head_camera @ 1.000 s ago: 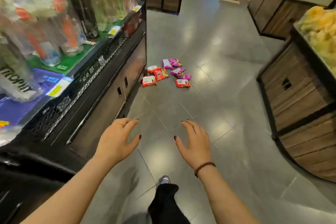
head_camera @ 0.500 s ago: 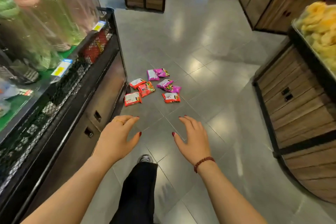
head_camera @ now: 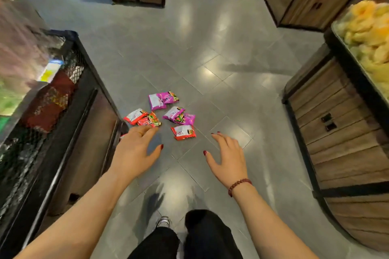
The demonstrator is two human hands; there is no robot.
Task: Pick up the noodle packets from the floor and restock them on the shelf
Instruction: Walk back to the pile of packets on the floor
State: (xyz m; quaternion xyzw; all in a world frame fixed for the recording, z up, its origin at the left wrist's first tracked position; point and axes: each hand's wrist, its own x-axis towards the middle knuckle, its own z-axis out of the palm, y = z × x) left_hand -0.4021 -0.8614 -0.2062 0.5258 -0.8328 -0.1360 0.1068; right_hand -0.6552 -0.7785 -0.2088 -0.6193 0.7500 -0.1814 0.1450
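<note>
Left side: the shelf [head_camera: 63, 132] runs out of view at the bottom edge, and its stock is smeared by blur. Only dark red wrappers behind black wire mesh [head_camera: 71, 63] can be made out.

The noodle packets [head_camera: 183, 132] lie on the floor [head_camera: 210, 59] in a loose cluster just beside the shelf's end. They are crinkled, glossy pillow packs, some red and white, some magenta, and several overlap in pairs. A red-and-white sliver [head_camera: 122, 136] shows at the left hand's edge, the rest hidden.

The left hand [head_camera: 134, 153] is spread wide, palm down, holding nothing, fingertips at the nearest red packet; contact cannot be confirmed. The right hand [head_camera: 228, 160] is likewise splayed and empty, apart from the packets, with a bead bracelet [head_camera: 239, 185] at the wrist.

The floor is grey, polished tile with glare. To the right is a slatted wooden cabinet [head_camera: 347, 132], cut off by the frame.
</note>
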